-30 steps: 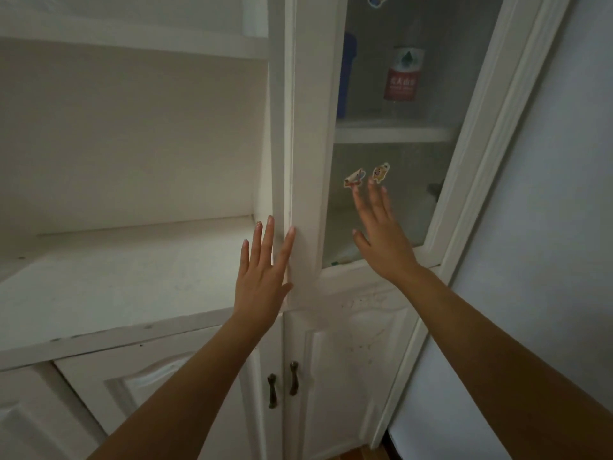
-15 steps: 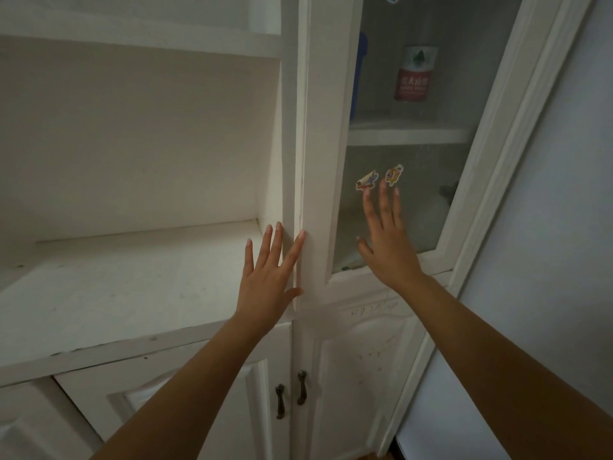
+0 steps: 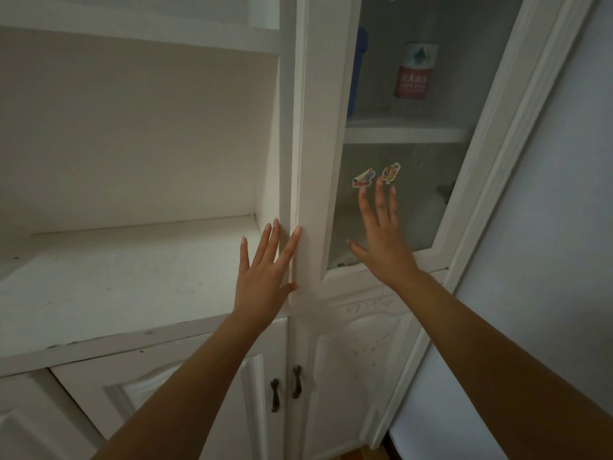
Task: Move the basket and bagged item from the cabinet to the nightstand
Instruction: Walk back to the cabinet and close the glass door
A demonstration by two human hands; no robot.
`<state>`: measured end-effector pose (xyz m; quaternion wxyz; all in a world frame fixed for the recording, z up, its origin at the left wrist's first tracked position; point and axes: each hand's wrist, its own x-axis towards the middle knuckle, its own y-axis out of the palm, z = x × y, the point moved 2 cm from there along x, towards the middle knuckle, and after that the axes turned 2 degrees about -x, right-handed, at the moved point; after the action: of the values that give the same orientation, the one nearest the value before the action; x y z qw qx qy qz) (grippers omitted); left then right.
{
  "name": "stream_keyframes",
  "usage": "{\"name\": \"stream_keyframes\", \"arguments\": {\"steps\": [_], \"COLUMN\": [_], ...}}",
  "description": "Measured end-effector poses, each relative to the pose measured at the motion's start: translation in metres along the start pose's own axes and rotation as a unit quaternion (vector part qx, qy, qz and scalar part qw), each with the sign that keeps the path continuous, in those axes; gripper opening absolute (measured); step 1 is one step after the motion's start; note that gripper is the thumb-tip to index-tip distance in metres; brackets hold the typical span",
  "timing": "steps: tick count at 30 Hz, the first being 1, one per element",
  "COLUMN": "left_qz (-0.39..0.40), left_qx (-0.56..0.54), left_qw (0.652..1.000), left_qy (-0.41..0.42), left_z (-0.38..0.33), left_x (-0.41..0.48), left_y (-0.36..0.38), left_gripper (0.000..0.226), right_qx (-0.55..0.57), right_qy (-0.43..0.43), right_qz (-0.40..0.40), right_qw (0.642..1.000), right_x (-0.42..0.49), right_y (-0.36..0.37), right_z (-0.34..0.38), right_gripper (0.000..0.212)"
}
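Note:
A white cabinet fills the view, with an open shelf on the left and a glass door on the right. My left hand is open, fingers spread, its fingertips at the left edge of the door's frame. My right hand is open and flat against the glass, just below two small stickers. Neither hand holds anything. No basket or bagged item shows in this view.
Behind the glass, an upper shelf holds a bottle with a red label and a blue object. Below are two lower doors with dark handles. A pale wall stands at the right.
Both hands have stayed against the door while the view shifted slightly left and down. The left fingertips sit a little closer to the door's edge.

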<state>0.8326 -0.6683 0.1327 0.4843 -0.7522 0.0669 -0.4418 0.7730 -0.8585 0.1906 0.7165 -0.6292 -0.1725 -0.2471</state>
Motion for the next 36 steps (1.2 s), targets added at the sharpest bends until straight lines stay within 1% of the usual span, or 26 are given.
{"name": "stream_keyframes", "arguments": {"steps": [5, 11, 16, 21, 33, 36], "left_qz": [-0.012, -0.033, -0.046, -0.040, -0.018, -0.007], "left_qx": [0.011, 0.028, 0.032, 0.021, -0.006, -0.009], "left_qw": [1.000, 0.999, 0.998, 0.998, 0.999, 0.999], "left_qy": [-0.018, -0.028, -0.033, -0.036, -0.032, -0.033], "left_z": [0.001, 0.006, 0.006, 0.005, 0.006, 0.005], "left_x": [0.003, 0.008, 0.009, 0.009, 0.009, 0.007], "left_y": [0.002, 0.007, 0.009, 0.009, 0.009, 0.006], "left_gripper": [0.106, 0.106, 0.103, 0.101, 0.102, 0.103], "right_qx": [-0.024, -0.046, -0.056, -0.062, -0.064, -0.054], "right_qy": [0.014, 0.029, 0.024, 0.021, 0.017, 0.020], "right_qz": [0.006, 0.009, 0.005, 0.004, 0.035, 0.054], "right_qw": [1.000, 0.998, 0.998, 0.998, 0.997, 0.997], "right_x": [0.006, 0.013, 0.015, 0.015, 0.011, 0.010], "right_y": [0.002, 0.010, 0.014, 0.013, 0.002, -0.004], "right_z": [0.002, 0.002, 0.001, -0.002, -0.002, -0.001], "right_gripper": [0.094, 0.094, 0.094, 0.096, 0.096, 0.094]}}
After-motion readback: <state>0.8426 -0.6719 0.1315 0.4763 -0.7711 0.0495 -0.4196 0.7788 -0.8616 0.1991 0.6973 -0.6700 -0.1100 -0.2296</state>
